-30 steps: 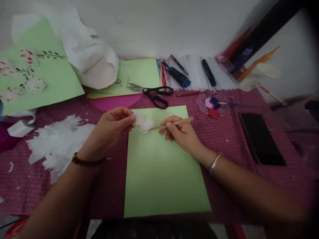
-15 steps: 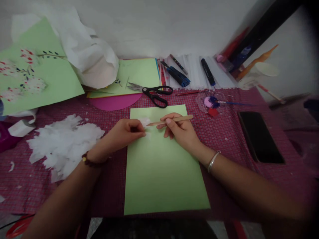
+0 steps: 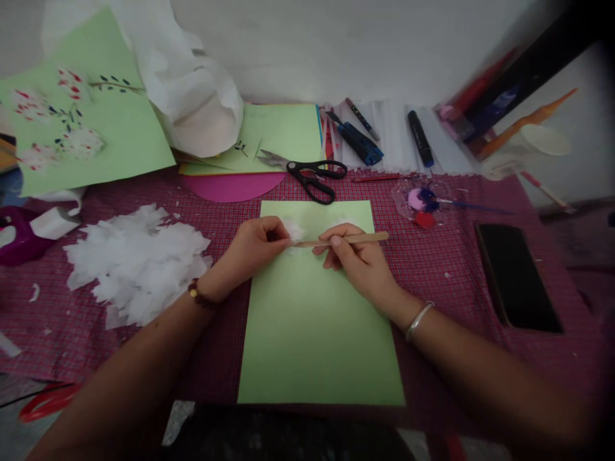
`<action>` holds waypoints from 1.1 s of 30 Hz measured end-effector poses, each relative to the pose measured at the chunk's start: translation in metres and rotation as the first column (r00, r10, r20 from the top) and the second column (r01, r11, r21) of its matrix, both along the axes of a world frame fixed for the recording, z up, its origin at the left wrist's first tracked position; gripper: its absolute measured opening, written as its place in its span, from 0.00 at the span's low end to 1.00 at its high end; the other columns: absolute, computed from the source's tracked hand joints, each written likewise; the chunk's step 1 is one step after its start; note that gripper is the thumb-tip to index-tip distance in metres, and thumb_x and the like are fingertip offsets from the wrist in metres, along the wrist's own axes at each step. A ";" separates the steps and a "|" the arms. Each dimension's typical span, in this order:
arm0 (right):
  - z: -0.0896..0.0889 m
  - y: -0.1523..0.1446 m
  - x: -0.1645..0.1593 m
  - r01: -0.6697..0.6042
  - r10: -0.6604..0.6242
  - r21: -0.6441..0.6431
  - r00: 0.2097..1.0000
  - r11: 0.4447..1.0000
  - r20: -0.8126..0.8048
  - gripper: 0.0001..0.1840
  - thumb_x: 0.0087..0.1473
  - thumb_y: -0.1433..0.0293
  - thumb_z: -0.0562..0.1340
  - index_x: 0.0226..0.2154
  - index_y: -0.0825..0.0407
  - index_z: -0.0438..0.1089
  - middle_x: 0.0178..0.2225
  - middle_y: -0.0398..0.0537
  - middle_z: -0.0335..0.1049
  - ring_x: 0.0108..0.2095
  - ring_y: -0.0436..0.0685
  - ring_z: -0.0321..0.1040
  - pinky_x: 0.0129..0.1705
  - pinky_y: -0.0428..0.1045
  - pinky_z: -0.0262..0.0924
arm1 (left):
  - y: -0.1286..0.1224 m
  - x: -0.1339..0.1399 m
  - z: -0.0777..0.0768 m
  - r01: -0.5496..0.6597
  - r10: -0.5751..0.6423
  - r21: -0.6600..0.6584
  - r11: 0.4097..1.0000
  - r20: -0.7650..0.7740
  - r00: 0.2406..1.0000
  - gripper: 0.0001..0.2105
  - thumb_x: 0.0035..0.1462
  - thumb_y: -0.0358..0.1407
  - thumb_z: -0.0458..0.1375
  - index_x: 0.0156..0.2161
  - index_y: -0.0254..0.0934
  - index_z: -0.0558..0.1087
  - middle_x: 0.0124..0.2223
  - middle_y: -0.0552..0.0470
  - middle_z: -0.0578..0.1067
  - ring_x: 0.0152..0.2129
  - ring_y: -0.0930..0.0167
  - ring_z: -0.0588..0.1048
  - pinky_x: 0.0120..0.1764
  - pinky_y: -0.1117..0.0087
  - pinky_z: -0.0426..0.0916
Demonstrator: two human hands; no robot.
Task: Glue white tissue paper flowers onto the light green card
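My left hand (image 3: pixel 262 246) is closed in a pinch at the upper left of a green sheet of paper (image 3: pixel 319 333). A small piece of white paper shows at its fingertips, mostly hidden. Just beyond those fingers, a fluffy white tuft (image 3: pixel 293 227) rests on the sheet. My right hand (image 3: pixel 353 256) grips a flat wooden stick (image 3: pixel 369 237) like a pen, its narrow end touching or nearly touching the left fingertips. Another whitish patch (image 3: pixel 342 221) lies behind the right hand, partly covered. To the left is a pile of torn white paper (image 3: pixel 139 262).
Black-handled scissors (image 3: pixel 307 173) lie beyond the sheet, partly on stacked coloured paper (image 3: pixel 283 134). A paint palette (image 3: pixel 423 198) with a brush and a phone (image 3: pixel 516 275) are to the right. A decorated green sheet (image 3: pixel 96 128) and a purple tape dispenser (image 3: pixel 19 237) occupy the left.
The view has shifted, so most things appear farther right. The stick's narrow end has come to the left fingertips, where a small gap was before. Both hands keep their grips.
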State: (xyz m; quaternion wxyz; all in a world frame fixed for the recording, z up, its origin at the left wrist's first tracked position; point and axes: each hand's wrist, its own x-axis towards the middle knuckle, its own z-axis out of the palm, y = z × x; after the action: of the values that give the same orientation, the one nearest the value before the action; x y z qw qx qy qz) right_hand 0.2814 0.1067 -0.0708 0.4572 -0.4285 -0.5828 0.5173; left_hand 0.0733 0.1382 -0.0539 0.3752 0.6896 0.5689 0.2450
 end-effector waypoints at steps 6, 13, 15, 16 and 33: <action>0.000 -0.003 0.003 -0.059 0.038 0.123 0.985 0.991 0.166 0.12 0.64 0.64 0.54 0.39 0.49 0.72 0.36 0.44 0.74 0.25 0.46 0.66 0.27 0.46 0.62 | 0.001 -0.001 0.003 -0.089 0.086 0.046 0.995 0.070 0.994 0.09 0.55 0.38 0.55 0.28 0.35 0.70 0.25 0.56 0.69 0.22 0.75 0.64 0.26 0.74 0.58; -0.002 -0.012 0.011 -0.244 0.137 0.289 0.928 0.926 0.346 0.12 0.61 0.69 0.57 0.44 0.43 0.74 0.43 0.48 0.73 0.43 0.57 0.70 0.44 0.55 0.64 | 0.006 -0.004 -0.006 -0.077 0.067 0.077 0.994 0.128 0.990 0.05 0.55 0.32 0.54 0.29 0.35 0.70 0.26 0.56 0.70 0.25 0.75 0.66 0.29 0.73 0.61; 0.001 -0.015 0.011 -0.184 0.100 0.247 0.943 0.951 0.318 0.11 0.62 0.68 0.58 0.43 0.42 0.74 0.39 0.48 0.73 0.38 0.57 0.70 0.40 0.54 0.64 | 0.005 -0.004 -0.009 -0.077 0.066 0.085 0.993 0.131 0.989 0.05 0.54 0.31 0.54 0.28 0.35 0.70 0.26 0.56 0.71 0.25 0.76 0.67 0.29 0.74 0.62; 0.003 -0.017 0.012 -0.127 0.065 0.210 0.959 0.970 0.277 0.10 0.62 0.67 0.57 0.41 0.43 0.74 0.36 0.48 0.73 0.34 0.56 0.70 0.37 0.53 0.63 | 0.004 -0.004 -0.009 -0.070 0.058 0.088 0.994 0.130 0.990 0.05 0.55 0.31 0.53 0.29 0.35 0.70 0.26 0.56 0.71 0.25 0.76 0.68 0.29 0.75 0.63; -0.002 -0.014 0.011 0.018 -0.022 -0.142 0.999 0.990 -0.026 0.13 0.59 0.58 0.61 0.35 0.50 0.73 0.27 0.46 0.74 0.26 0.50 0.69 0.29 0.45 0.65 | 0.013 -0.179 0.034 0.038 -0.002 0.068 0.997 -0.466 0.885 0.10 0.51 0.37 0.58 0.37 0.35 0.76 0.38 0.47 0.77 0.36 0.66 0.74 0.42 0.64 0.67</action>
State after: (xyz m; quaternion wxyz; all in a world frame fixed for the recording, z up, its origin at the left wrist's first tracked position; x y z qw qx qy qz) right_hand 0.2920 0.0930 -0.0731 0.4388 -0.4586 -0.5341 0.5585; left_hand -0.1060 0.1515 -0.0200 0.2044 0.7476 0.6254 0.0899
